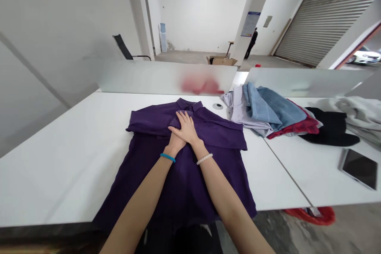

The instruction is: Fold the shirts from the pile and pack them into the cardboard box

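A dark purple collared shirt (184,190) lies spread on the white table, its collar at the far side and its hem over the near edge. Both sleeves are folded inward across its chest. My right hand (186,128) rests on the crossed sleeves with fingers stretched out, open and flat. Beneath it, my left hand (176,142) is crossed under the right palm. The left fingers are hidden by the right hand and the fabric, so their pose does not show. A blue band circles my left wrist, a pale beaded bracelet my right.
Folded clothes (262,107) are piled to the right, beside a black garment (330,125) and a pale cloth (360,117). A tablet (359,168) lies near the right edge. Frosted dividers (143,77) line the table's back. Below hangs a red bag (327,216). Farther off stands a person (252,43).
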A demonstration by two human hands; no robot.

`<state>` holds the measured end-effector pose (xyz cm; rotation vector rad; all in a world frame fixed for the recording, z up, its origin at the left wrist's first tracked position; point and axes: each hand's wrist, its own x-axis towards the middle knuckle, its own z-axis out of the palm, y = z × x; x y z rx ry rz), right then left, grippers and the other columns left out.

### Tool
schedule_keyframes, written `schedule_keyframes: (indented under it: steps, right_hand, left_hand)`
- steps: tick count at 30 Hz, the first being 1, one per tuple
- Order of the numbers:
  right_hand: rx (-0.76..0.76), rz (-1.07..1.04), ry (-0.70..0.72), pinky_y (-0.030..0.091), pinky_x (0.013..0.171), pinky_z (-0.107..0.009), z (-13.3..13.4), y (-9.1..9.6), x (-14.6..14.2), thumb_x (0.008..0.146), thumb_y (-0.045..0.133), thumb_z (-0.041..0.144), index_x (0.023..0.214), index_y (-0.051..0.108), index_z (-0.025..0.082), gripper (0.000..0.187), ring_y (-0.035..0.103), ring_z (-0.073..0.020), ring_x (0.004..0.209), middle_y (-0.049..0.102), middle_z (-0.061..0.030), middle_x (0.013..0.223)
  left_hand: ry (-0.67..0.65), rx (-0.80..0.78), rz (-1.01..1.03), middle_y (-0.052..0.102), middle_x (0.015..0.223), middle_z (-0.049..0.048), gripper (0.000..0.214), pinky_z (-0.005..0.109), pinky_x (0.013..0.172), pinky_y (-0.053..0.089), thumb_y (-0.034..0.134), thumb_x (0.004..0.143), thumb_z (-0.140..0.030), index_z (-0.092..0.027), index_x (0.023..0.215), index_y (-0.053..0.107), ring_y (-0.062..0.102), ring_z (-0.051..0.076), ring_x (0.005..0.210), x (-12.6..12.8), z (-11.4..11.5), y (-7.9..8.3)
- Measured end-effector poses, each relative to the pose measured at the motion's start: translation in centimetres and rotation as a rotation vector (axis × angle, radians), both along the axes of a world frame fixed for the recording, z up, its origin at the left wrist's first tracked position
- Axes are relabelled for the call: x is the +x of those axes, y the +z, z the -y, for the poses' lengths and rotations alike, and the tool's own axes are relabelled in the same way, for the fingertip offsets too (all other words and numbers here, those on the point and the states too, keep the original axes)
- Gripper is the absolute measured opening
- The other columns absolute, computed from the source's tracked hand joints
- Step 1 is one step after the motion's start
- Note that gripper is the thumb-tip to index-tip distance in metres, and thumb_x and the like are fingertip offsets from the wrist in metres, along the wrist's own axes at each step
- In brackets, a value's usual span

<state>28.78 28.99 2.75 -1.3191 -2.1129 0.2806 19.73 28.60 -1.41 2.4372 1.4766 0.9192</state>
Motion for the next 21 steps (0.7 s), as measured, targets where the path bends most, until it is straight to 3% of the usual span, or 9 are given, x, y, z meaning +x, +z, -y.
schedule_keyframes:
  steps: [2, 4, 8, 12, 14, 18, 21]
  right_hand:
    - [-0.113, 0.026, 0.009, 0.014, 0.112, -0.052, -0.6, -0.6, 0.1, 0.083, 0.052, 0.056, 0.143, 0.035, 0.024, 0.071, 0.017, -0.0278, 0.142, 0.035, -0.0078, 0.149]
    - [-0.172, 0.049, 0.008, 0.018, 0.111, -0.051, -1.4, -1.0, 0.3, 0.085, 0.053, 0.052, 0.135, 0.048, 0.024, 0.058, 0.024, -0.0279, 0.139, 0.042, -0.0079, 0.144]
    - [-0.108, -0.035, -0.010, 0.033, 0.105, -0.038, -2.2, -0.7, 1.4, 0.090, 0.049, 0.035, 0.113, 0.065, 0.017, 0.034, 0.047, -0.0236, 0.124, 0.059, -0.0105, 0.126]
    - [-0.008, -0.460, -0.270, 0.044, 0.092, -0.030, -2.7, 0.2, 3.4, 0.090, 0.048, 0.034, 0.090, 0.067, 0.016, 0.026, 0.061, -0.0190, 0.099, 0.067, -0.0082, 0.102]
    - [-0.069, -0.780, -0.342, 0.049, 0.079, -0.028, -3.0, 0.6, 4.5, 0.086, 0.053, 0.034, 0.080, 0.064, 0.017, 0.021, 0.063, -0.0175, 0.084, 0.068, -0.0045, 0.083]
    - [-0.372, -1.286, -0.164, 0.046, 0.049, -0.021, -3.3, 1.5, 6.4, 0.079, 0.062, 0.026, 0.075, 0.055, 0.019, 0.011, 0.059, -0.0127, 0.052, 0.058, 0.0041, 0.054]
    - [-0.468, -1.513, 0.065, 0.051, 0.054, -0.021, -2.6, 2.1, 7.3, 0.078, 0.062, 0.021, 0.079, 0.054, 0.020, 0.008, 0.063, -0.0119, 0.059, 0.064, 0.0034, 0.064]
  left_hand:
    - [-0.024, -0.014, -0.066, 0.054, 0.132, 0.0170, 0.045, 0.047, 0.108, 0.029, 0.036, 0.087, -0.022, -0.010, 0.127, 0.052, 0.046, 0.032, 0.126, -0.1, -0.2, -0.3]
    - [-0.046, -0.014, -0.135, 0.054, 0.132, 0.0178, 0.045, 0.052, 0.107, 0.028, 0.037, 0.085, -0.018, -0.010, 0.125, 0.054, 0.046, 0.034, 0.126, -0.1, -0.4, -0.5]
    - [-0.023, 0.026, -0.191, 0.054, 0.131, 0.0198, 0.047, 0.056, 0.109, 0.021, 0.037, 0.082, -0.012, -0.008, 0.126, 0.053, 0.042, 0.034, 0.129, 0.1, -0.5, 0.0]
    - [-0.012, 0.137, -0.079, 0.052, 0.133, 0.0212, 0.046, 0.050, 0.111, 0.024, 0.032, 0.090, -0.021, -0.003, 0.130, 0.047, 0.043, 0.029, 0.129, 0.3, 0.5, 1.9]
    - [-0.069, 0.221, -0.018, 0.059, 0.125, 0.0168, 0.043, 0.044, 0.109, 0.029, 0.028, 0.093, -0.024, -0.007, 0.126, 0.051, 0.050, 0.024, 0.121, 0.4, 1.3, 2.9]
    - [-0.209, 0.221, -0.053, 0.069, 0.100, 0.0091, 0.040, 0.037, 0.092, 0.044, 0.026, 0.095, -0.024, -0.015, 0.111, 0.061, 0.063, 0.020, 0.094, 1.1, 2.7, 3.5]
    - [-0.246, 0.201, -0.101, 0.067, 0.111, 0.0109, 0.042, 0.036, 0.095, 0.043, 0.025, 0.095, -0.024, -0.013, 0.118, 0.059, 0.061, 0.020, 0.104, 1.7, 2.5, 3.0]
